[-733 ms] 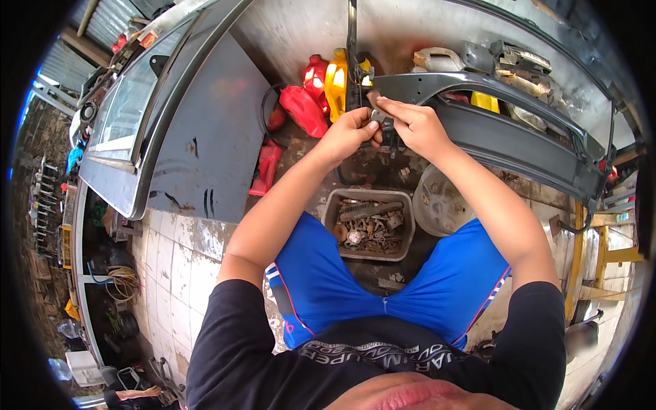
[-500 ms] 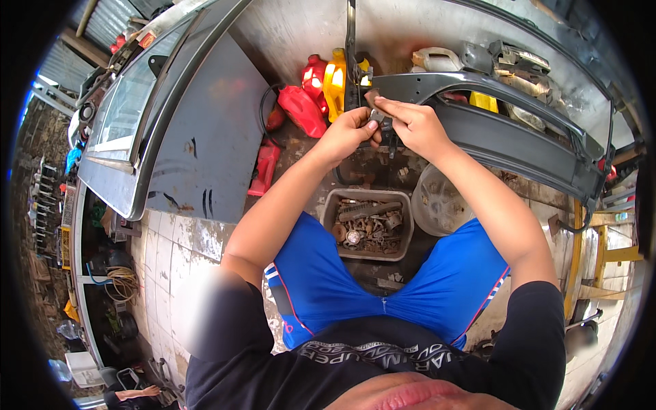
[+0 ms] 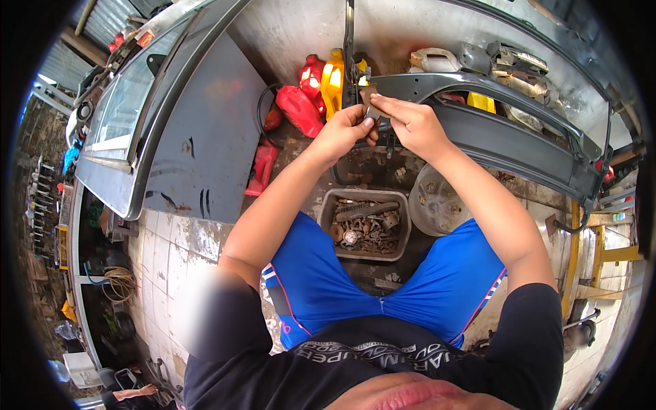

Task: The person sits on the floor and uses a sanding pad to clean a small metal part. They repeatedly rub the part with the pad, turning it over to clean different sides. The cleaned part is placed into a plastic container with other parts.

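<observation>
Straight ahead, both hands meet at the near end of a dark grey car door frame [image 3: 465, 130]. My left hand [image 3: 342, 133] is closed, thumb and fingers pinching a small grey metal part [image 3: 375, 113]. Whether that part is loose or fixed to the frame, I cannot tell. My right hand [image 3: 417, 126] presses a brown piece of sandpaper [image 3: 367, 94] against the part, its fingers stretched forward over the sheet. Below the hands, between my knees, stands a grey tub [image 3: 408, 225] of rusty bolts and metal bits.
A clear round plastic bucket [image 3: 424, 205] stands right of the tub. A grey door panel [image 3: 212, 130] leans at the left. Red jerrycans [image 3: 298, 113] and a yellow container [image 3: 333, 82] stand against the wall. A wooden stand [image 3: 596, 256] is at the right.
The brown sandpaper has shifted slightly up and left over the part, with more of it showing. Both hands stay close together in nearly the same place.
</observation>
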`<state>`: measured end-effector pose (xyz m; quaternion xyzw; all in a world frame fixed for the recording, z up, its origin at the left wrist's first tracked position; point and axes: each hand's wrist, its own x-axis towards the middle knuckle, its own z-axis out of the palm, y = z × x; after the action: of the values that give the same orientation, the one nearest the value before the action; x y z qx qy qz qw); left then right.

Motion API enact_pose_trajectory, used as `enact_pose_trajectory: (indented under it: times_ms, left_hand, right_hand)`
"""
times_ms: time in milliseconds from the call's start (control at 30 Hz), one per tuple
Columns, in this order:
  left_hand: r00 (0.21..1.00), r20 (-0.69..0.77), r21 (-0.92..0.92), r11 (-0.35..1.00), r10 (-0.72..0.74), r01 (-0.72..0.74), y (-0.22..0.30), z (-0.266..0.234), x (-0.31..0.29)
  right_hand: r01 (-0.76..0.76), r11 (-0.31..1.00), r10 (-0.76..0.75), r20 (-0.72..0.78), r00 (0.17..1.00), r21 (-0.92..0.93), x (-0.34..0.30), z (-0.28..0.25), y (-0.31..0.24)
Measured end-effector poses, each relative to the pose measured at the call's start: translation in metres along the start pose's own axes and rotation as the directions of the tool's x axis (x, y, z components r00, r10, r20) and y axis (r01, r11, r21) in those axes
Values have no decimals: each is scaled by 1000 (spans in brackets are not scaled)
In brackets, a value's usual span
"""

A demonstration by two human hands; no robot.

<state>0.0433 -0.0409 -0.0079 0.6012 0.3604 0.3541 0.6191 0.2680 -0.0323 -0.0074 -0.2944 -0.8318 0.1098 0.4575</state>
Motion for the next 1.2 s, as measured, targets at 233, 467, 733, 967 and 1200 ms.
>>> enact_pose_trajectory:
  times_ms: [233,467,733,967,1200]
  left_hand:
    - [1000,10,-7,1000,22,-22,-1,-3,3]
    - [1000,11,16,1000,1,-1,1,-4,2]
    - [1000,24,-30,1000,-1,2,6,2,-1]
    - [999,33,0,1000,-10,10,6,2,-1]
    - [1000,6,-1,1000,-11,11,6,-2,-1]
  right_hand:
    - [-15,999,15,5,1000,36,4,-2,-4]
    - [-15,999,16,-3,1000,49,4,-1,-5]
    - [-109,993,109,3,994,46,-1,-5,2]
    - [-77,996,78,-9,997,40,3,3,4]
    - [-65,998,65,21,998,-16,8,-1,-2]
